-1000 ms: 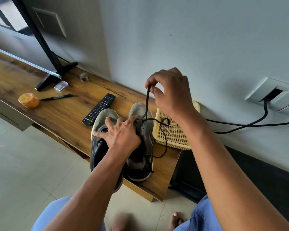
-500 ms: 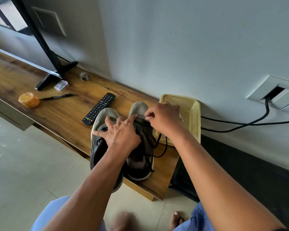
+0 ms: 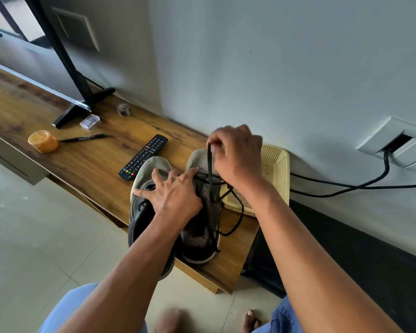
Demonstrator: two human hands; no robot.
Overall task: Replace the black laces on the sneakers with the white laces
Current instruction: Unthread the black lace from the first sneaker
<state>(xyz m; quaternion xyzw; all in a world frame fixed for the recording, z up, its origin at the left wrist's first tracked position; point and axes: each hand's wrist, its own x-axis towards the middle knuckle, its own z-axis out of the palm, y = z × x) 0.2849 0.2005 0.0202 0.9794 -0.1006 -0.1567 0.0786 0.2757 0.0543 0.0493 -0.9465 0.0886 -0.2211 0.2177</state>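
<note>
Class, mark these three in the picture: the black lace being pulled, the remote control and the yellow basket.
black lace [image 3: 210, 162]: head view, on the taut strand below the pinch.
remote control [image 3: 143, 156]: head view, on its keypad.
yellow basket [image 3: 277, 169]: head view, on its right wall.

A long wooden shelf [image 3: 58, 150] stands against a grey wall [image 3: 274, 68], above a pale tiled floor [image 3: 34, 236]. A wall socket [image 3: 394, 143] holds black cables [image 3: 346, 186].

A single wide-angle view from the person's head, looking forward and steeply down; both forearms reach in from the bottom edge toward a wooden shelf [image 3: 87, 164] that runs along a grey wall [image 3: 274, 68]; the shelf sits close, at arm's length; floor tiles [image 3: 34, 248] fill the lower left; straight edges bow near the frame's borders.
</note>
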